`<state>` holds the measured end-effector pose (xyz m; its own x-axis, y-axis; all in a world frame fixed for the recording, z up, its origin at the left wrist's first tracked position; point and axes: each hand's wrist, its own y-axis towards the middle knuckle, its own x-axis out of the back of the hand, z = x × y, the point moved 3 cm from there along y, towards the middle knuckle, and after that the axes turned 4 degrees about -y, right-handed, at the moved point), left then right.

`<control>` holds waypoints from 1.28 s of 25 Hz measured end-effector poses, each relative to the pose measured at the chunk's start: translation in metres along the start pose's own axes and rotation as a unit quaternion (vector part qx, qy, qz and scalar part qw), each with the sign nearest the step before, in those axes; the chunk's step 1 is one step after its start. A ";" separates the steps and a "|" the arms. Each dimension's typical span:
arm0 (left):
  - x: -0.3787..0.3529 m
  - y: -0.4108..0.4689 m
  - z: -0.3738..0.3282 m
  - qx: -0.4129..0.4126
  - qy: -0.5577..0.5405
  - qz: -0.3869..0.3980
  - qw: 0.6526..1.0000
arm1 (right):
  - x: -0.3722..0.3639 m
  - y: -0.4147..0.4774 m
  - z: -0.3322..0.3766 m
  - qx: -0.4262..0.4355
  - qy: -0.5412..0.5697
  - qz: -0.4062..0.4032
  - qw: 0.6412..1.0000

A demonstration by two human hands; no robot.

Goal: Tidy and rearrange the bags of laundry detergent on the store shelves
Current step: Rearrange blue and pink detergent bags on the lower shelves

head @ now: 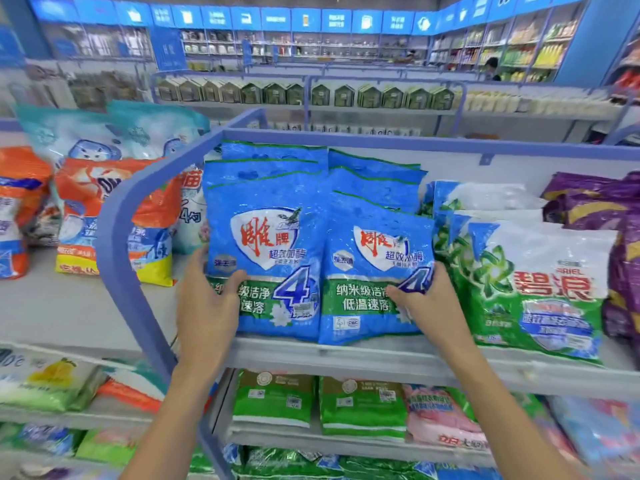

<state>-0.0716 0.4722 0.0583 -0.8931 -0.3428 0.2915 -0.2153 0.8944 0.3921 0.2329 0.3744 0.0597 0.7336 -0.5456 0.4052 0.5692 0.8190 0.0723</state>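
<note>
Two stacks of blue detergent bags with red lettering and a green band lie side by side on the top shelf (pixel 381 355). My left hand (pixel 207 306) grips the lower left corner of the front left blue bag (pixel 266 244), thumb on its green band. My right hand (pixel 427 306) holds the lower right corner of the front right blue bag (pixel 374 271), fingers curled around its edge. More blue bags (pixel 377 178) lie stacked behind both, partly hidden.
Green and white detergent bags (pixel 533 289) lie right of the blue ones, purple bags (pixel 609 216) beyond. Orange bags (pixel 104 220) sit on the left shelf past the blue rounded frame (pixel 117 237). Lower shelves hold green bags (pixel 360 407) and pink bags (pixel 436 417).
</note>
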 end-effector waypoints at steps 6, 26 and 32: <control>-0.011 -0.028 -0.022 -0.157 0.105 0.099 0.977 | -0.011 -0.026 0.019 0.210 -0.319 -0.011 0.924; -0.036 -0.017 -0.016 -0.049 0.284 0.276 0.917 | -0.068 -0.015 0.012 0.106 -0.415 0.143 0.892; -0.045 -0.005 -0.012 -0.040 0.263 0.297 0.917 | -0.075 0.001 0.021 0.058 -0.432 0.167 0.884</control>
<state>-0.0258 0.4801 0.0538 -0.5249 0.0887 0.8465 0.2961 0.9515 0.0840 0.1709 0.4203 0.0485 0.2679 0.0291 0.9630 0.2952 0.9490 -0.1108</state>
